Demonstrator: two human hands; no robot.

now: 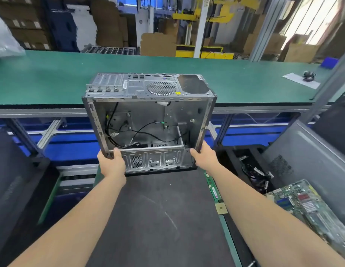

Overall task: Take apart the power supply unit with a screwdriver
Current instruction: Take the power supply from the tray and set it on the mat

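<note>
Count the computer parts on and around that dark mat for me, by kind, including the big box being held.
open grey metal computer case: 1
large green circuit board: 1
slim green memory sticks: 2
small square gold-topped chip: 1
Total: 5

The computer case (148, 116) fills the gap between the left hand (112, 160) and the right hand (204, 157), with black cables (127, 145) strung across its open inside. Below the hands the dark mat (158, 209) lies open, and so does the green bench (52, 78) beyond them. Right of the right hand, memory sticks (214, 191), a motherboard (310, 207) and a grey panel (306, 151) crowd the side.
</note>
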